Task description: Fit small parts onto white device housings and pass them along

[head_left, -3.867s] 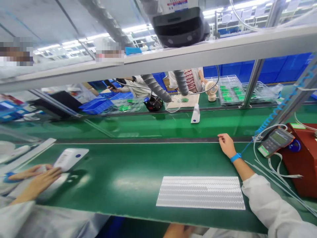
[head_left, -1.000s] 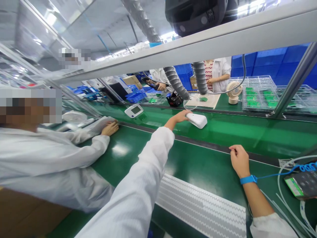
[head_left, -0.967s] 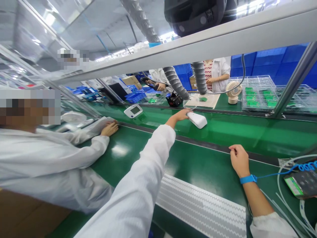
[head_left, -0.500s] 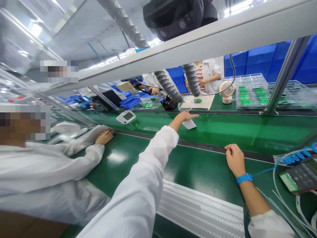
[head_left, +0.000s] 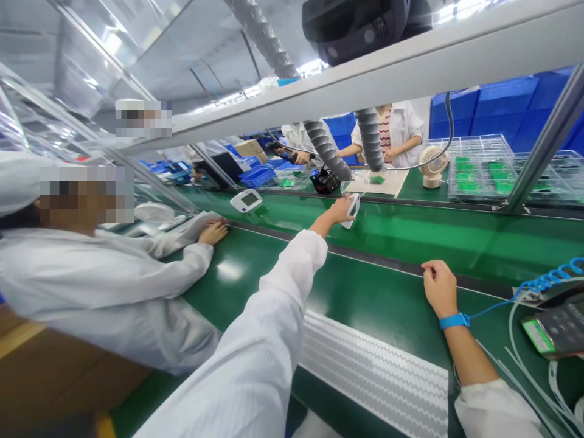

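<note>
My left hand (head_left: 340,211) reaches far out over the green conveyor belt (head_left: 410,237) and grips a white device housing (head_left: 351,210), tilted up on its edge. My left arm is in a white sleeve. My right hand (head_left: 439,287) rests curled on the dark strip at the near edge of the belt, with nothing visibly in it. A blue wrist strap (head_left: 454,320) with a coiled blue cord sits on that wrist. A white ribbed mat (head_left: 378,377) lies on the bench before me.
A co-worker in white at left rests a hand (head_left: 213,232) on the bench. A white monitor with a screen (head_left: 246,200) rides the belt. A meter (head_left: 554,328) and white tubing sit at right. Across the belt stand a small fan (head_left: 432,165), trays of green boards (head_left: 479,170) and other people.
My left hand went from lying on the white housing to gripping it and tipping it up on edge. My right hand stayed on the belt's edge.
</note>
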Demonstrator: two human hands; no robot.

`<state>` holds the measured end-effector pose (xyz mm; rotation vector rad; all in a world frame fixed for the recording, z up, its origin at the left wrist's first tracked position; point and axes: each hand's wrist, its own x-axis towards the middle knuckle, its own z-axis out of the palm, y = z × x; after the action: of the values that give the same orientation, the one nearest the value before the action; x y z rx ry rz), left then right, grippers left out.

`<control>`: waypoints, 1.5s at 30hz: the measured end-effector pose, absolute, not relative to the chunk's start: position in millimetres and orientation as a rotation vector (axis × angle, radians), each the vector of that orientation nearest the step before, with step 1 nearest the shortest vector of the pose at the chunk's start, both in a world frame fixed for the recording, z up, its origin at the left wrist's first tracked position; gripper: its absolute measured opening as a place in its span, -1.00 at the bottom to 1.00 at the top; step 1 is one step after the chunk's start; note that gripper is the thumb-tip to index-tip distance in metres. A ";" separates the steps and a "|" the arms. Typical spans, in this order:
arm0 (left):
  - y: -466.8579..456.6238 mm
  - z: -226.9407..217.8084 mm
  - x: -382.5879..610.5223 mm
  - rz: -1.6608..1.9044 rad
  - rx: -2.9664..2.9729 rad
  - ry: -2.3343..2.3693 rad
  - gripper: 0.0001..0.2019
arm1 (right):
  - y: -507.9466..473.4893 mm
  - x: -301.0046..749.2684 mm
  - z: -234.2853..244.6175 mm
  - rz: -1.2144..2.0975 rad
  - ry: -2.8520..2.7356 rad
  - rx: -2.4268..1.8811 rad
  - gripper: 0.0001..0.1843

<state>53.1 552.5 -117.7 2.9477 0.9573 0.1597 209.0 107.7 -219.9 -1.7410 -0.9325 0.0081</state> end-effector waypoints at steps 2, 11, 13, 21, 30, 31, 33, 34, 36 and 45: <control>555.6 -122.2 42.4 0.175 2.908 1.046 0.00 | 107.7 210.0 -219.0 0.019 -0.926 -1.748 -0.72; 557.3 -116.2 19.2 0.304 2.734 1.214 -0.11 | 107.8 210.5 -214.4 0.029 -0.909 -1.767 -0.70; 548.0 -110.4 17.4 0.367 2.712 1.206 -0.11 | 107.4 210.8 -213.1 0.035 -0.916 -1.775 -0.69; 408.7 -100.7 -24.7 0.436 2.797 0.830 -0.52 | 105.6 222.7 -221.5 0.009 -0.962 -1.829 -0.64; 198.8 -177.5 -145.2 0.177 2.841 0.232 -0.51 | 109.8 239.3 -228.7 0.070 -0.962 -1.906 -0.56; 189.7 -185.2 -153.8 0.205 2.830 0.283 -0.49 | 111.1 240.2 -228.3 0.075 -0.963 -1.908 -0.55; 177.4 -198.2 -164.0 0.251 2.797 0.381 -0.47 | 113.8 240.4 -223.7 0.096 -0.964 -1.908 -0.53; 173.1 -203.6 -165.7 0.273 2.784 0.423 -0.46 | 114.5 239.8 -218.6 0.118 -0.963 -1.901 -0.53; 166.7 -212.2 -163.3 0.325 2.768 0.490 -0.48 | 113.0 237.8 -202.1 0.187 -0.961 -1.873 -0.51; 162.1 -222.5 -119.7 0.568 2.608 0.649 -0.57 | 83.4 200.6 -114.5 0.450 -1.701 -1.824 -0.76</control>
<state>-119.7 162.1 -222.5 2.6077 0.6485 0.5682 200.6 83.4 -114.5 -1.8238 -1.7013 0.4500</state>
